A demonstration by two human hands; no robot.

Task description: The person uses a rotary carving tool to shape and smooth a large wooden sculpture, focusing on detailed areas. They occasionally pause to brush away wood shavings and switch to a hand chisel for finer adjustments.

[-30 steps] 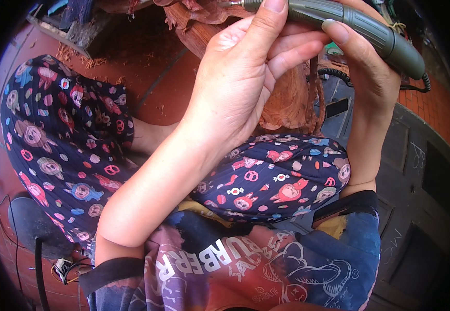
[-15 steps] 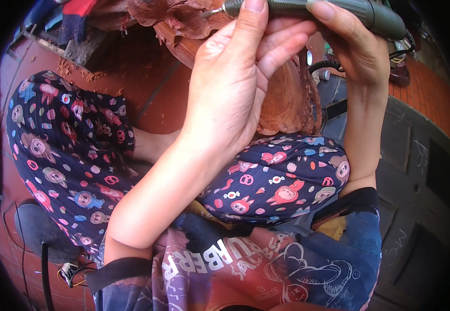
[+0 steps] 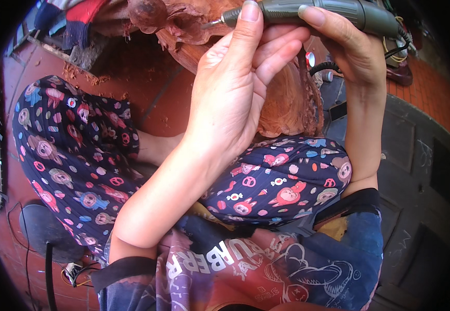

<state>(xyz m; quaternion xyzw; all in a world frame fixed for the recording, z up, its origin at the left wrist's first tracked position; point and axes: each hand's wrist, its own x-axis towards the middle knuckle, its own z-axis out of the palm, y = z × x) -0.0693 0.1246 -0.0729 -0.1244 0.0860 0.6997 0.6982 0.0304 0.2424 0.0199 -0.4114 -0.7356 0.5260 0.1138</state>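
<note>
Gripping a grey-green rotary carving handpiece (image 3: 318,11) at the top of the head view, the person's right hand (image 3: 352,46) is wrapped closed around its barrel, while the left hand (image 3: 235,98) steadies the nose with thumb and curled fingers pressed against it. Its small bit points left, touching or just short of a reddish, knobbly carved wood piece (image 3: 183,20) that rises above the person's patterned trousers (image 3: 75,155). With fingertips so near the bit, a skid off the uneven wood could likely nick them or gouge the carving.
</note>
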